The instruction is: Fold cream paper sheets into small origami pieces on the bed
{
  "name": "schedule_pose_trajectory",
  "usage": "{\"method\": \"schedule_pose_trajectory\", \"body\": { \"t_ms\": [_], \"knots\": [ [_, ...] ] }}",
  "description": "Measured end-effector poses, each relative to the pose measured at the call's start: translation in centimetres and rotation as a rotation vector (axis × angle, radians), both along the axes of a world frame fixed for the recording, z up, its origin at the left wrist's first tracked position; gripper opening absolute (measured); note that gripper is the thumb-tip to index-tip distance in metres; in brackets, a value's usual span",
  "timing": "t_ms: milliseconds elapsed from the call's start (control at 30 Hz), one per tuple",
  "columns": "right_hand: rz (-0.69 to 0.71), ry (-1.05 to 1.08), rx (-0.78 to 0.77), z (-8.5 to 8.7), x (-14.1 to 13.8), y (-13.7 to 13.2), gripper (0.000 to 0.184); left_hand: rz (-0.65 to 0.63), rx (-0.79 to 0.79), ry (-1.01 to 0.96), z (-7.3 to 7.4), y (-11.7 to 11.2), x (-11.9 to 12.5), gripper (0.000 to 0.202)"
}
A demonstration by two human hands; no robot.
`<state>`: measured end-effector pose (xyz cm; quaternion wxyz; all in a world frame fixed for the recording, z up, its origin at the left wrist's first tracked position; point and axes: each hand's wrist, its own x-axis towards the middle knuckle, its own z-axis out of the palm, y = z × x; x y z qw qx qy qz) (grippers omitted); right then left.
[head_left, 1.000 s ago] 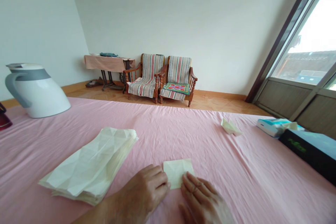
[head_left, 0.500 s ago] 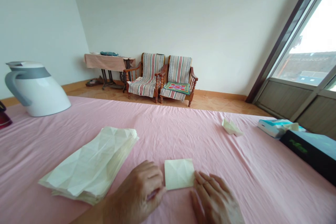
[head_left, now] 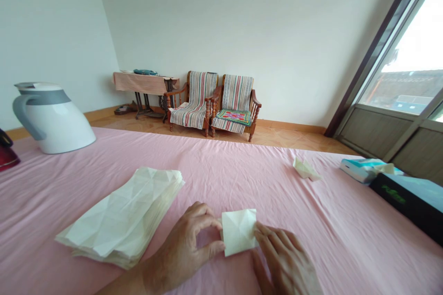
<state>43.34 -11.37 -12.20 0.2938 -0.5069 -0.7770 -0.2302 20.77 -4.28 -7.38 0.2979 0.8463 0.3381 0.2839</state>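
Note:
A small folded square of cream paper lies in front of me, slightly turned, with crease lines across its face. My left hand has its thumb and curled fingers at the square's left edge, where a sliver of another layer shows. At the right edge, the fingertips of my right hand touch the paper; its fingers lie stretched out together and the thumb is apart below. Left of my hands sits a thick stack of creased cream paper sheets. A folded paper piece rests farther off to the right.
A pink cloth covers the surface. A white and grey jug stands at the far left, beside a partly visible red object. At the right are a tissue pack and a black box. Two wooden chairs stand beyond.
My left hand's thumb and fingers have spread and come onto the square's left edge. The square has shifted slightly right and turned. My right hand stays at its right edge.

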Motion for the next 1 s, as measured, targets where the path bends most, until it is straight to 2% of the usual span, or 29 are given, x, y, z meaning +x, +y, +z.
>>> {"method": "schedule_pose_trajectory", "body": {
  "t_ms": [100,200,333,400,467,567,667,700,867,1000],
  "knots": [
    [-0.039,0.091,0.046,-0.6,-0.7,0.1,0.029,-0.077,0.009,-0.025,0.2,-0.2,0.1,0.016],
    [-0.061,0.064,0.014,-0.6,-0.9,0.2,0.030,-0.175,0.090,0.034,0.9,-0.5,0.2,0.025],
    [-0.096,0.014,0.019,0.4,-0.7,-0.1,0.042,-0.308,0.236,0.182,1.9,-1.1,0.6,0.022],
    [-0.131,0.010,0.047,1.1,-0.7,-0.2,0.049,-0.343,0.301,0.234,2.0,-1.4,0.7,0.020],
    [-0.129,-0.011,0.085,1.6,-0.8,-0.4,0.048,-0.362,0.334,0.268,1.8,-1.6,0.8,0.019],
    [-0.041,-0.064,0.107,2.4,-0.8,-0.5,0.035,-0.332,0.309,0.254,1.2,-1.5,0.7,0.025],
    [0.010,-0.043,0.096,3.1,-0.7,-0.5,0.026,-0.200,0.201,0.166,0.5,-1.0,0.5,0.054],
    [0.011,-0.029,0.103,3.3,-0.7,-0.5,0.026,-0.152,0.154,0.134,0.2,-0.8,0.5,0.058],
    [0.045,-0.033,0.151,3.7,-0.7,-0.6,0.031,-0.069,-0.027,0.014,-0.6,0.1,0.5,0.052],
    [0.110,0.006,0.029,3.3,-0.6,-0.9,0.025,-0.001,-0.180,-0.057,-0.6,0.1,0.8,0.055]
  ]
}}
